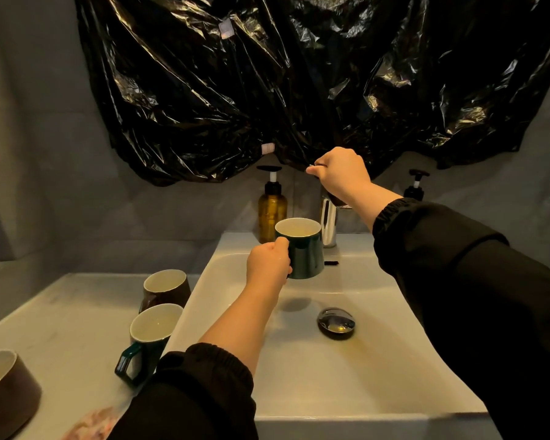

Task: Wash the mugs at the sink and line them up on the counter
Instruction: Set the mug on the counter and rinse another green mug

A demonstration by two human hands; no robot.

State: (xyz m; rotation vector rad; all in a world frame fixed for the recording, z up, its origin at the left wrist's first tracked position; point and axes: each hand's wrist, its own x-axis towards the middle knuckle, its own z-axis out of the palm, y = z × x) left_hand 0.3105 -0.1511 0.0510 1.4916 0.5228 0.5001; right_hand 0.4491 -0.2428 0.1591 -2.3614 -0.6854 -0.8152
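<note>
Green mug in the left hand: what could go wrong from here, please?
1. The left hand holds the green mug by one side only, above the sink; a slip could chip it.
2. The right hand grips the tap; a strong jet could splash out of the mug.
3. The left sleeve lies close to the second green mug beside the sink and could knock it.

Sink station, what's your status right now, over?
Left grip holds green mug upright over sink. Right grip clasps faucet top; no water stream visible. Three mugs on counter, nothing blocking.
</note>
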